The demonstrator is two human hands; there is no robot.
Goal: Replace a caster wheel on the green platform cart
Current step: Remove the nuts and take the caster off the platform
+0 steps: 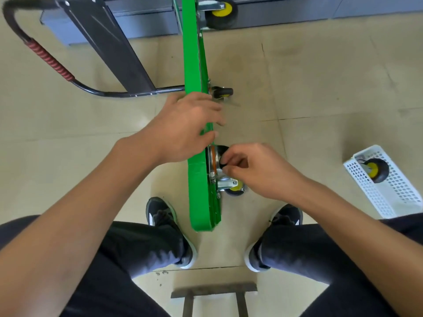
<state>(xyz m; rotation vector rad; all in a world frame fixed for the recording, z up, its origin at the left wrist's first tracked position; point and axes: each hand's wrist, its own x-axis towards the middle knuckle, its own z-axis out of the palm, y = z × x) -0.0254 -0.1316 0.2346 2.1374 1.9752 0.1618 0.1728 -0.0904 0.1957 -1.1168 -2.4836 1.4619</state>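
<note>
Standing on edge on the tiled floor, the green platform cart (pixel 196 138) is steadied by the left hand (pixel 183 131), fingers draped over its rim. Just below that grip, the right hand (pixel 256 170) pinches the near caster wheel (pixel 220 154) at its black tread.

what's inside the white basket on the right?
The white perforated plastic basket on the tiled floor holds one caster wheel with a black tyre and yellow hub, at its far end. Its metal bracket is mostly hidden by the basket rim. The rest of the basket looks empty.
</note>
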